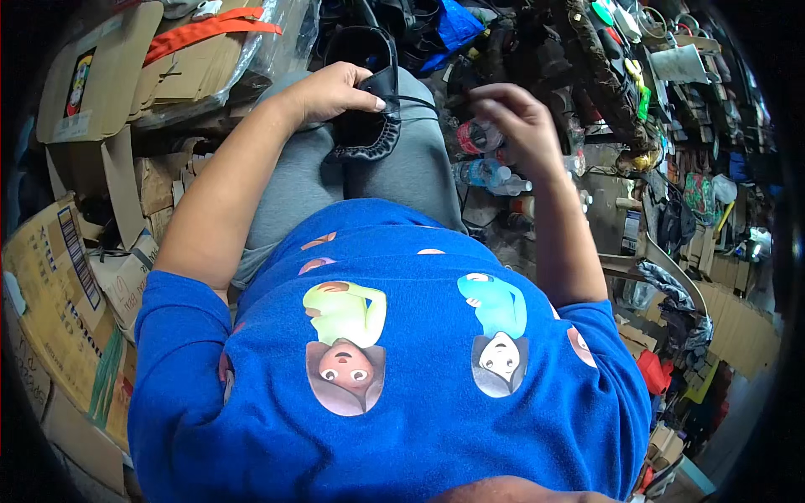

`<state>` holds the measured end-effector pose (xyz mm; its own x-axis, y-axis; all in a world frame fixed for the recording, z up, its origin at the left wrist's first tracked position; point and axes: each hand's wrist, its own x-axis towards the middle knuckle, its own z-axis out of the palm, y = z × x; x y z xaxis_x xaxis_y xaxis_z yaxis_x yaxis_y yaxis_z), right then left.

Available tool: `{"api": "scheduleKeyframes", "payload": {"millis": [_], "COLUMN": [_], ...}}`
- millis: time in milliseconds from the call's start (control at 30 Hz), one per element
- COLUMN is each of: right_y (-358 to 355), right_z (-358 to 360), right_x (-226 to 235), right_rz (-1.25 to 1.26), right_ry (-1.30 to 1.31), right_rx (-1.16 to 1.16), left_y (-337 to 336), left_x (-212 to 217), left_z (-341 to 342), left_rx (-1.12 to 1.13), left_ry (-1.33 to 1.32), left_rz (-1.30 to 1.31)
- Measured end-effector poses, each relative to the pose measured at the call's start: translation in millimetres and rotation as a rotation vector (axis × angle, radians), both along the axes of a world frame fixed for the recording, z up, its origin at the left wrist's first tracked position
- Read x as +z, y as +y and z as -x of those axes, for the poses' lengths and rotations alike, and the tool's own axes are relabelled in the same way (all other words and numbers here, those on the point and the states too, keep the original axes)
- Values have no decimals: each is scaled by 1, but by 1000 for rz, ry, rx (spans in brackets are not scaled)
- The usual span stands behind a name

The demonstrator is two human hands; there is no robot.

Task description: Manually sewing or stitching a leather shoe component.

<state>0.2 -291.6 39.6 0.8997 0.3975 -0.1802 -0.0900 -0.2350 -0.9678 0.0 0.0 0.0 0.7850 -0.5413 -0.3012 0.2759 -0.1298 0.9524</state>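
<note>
A black shoe upper (369, 149) with a gathered, stitched edge rests across my grey-trousered thighs, its gathered end toward me. My left hand (331, 94) grips it from the left side, thumb pressed on the black material. A thin black strap (419, 102) runs over my right thigh beside the shoe. My right hand (524, 126) is raised to the right, apart from the shoe. Its fingers are curled in and a little blurred; anything between them is too small or hidden to make out.
Cardboard boxes (50, 277) are stacked at the left, with a red strap (210, 33) on the upper ones. Plastic bottles (482, 172) stand low at the right of my legs. A cluttered rack of tools (625, 63) is at the upper right, and a blue bag (453, 33) lies ahead.
</note>
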Motion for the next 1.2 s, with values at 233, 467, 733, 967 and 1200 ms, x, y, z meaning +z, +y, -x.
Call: {"api": "scheduleKeyframes", "payload": {"millis": [233, 467, 733, 967, 1200], "right_y": [46, 51, 53, 57, 53], "right_z": [2, -1, -1, 0, -10], "right_x": [-15, -13, -6, 3, 12], "right_rz": [334, 384, 482, 540, 598], "right_ry": [-429, -513, -554, -615, -774], "right_rx": [243, 283, 314, 343, 517], "left_y": [6, 5, 7, 10, -7], "left_x": [-3, 3, 3, -1, 33], "left_z": [3, 7, 7, 7, 4], "left_rx": [9, 61, 37, -25, -134], "left_ry": [-22, -3, -13, -17, -437], "left_rz": [-31, 4, 14, 30, -533]}}
